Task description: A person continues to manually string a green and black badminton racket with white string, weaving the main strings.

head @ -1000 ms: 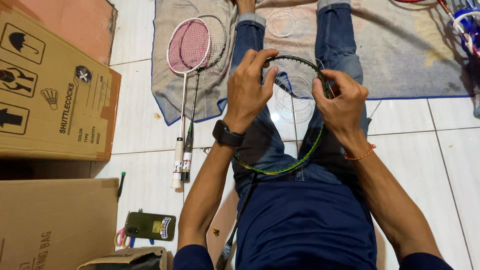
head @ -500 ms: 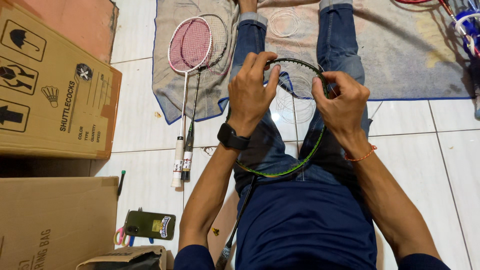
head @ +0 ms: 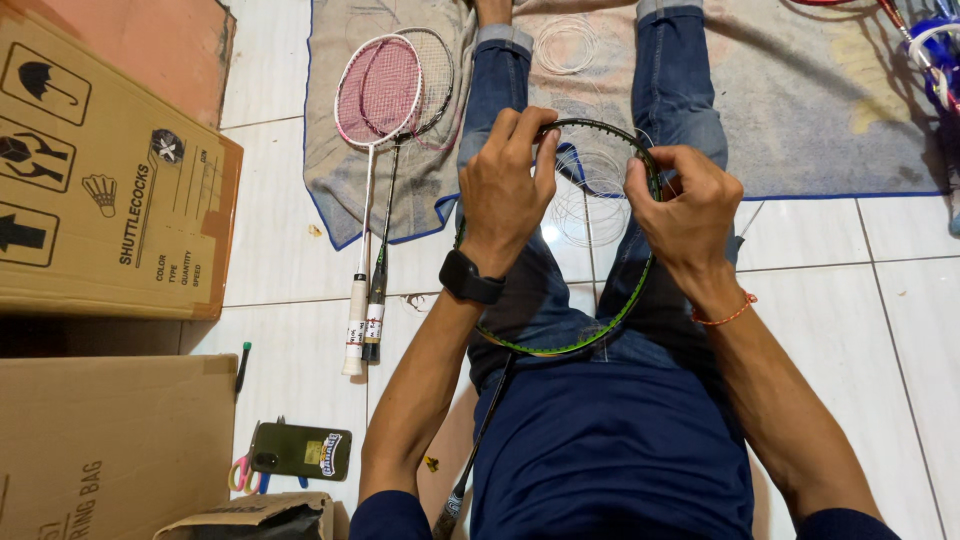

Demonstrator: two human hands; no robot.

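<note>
I sit on the floor with my legs stretched out and a black-and-green badminton racket frame (head: 590, 340) resting on my lap, its head mostly unstrung. My left hand (head: 505, 190) grips the top left of the frame, fingers curled over the rim. My right hand (head: 685, 205) pinches the top right of the rim. Loose white string (head: 590, 195) coils inside the frame and between my knees. A black watch sits on my left wrist and a red cord bracelet on my right.
Two strung rackets (head: 385, 100), one pink and white, lie on a grey mat (head: 830, 110) to the left. Brown cardboard boxes (head: 100, 180) stand at the left. A dark green phone (head: 300, 452), scissors (head: 240, 472) and a pen (head: 242, 366) lie on the white tiles.
Both hands stay on the racket rim with only small finger shifts. The view has tilted slightly.
</note>
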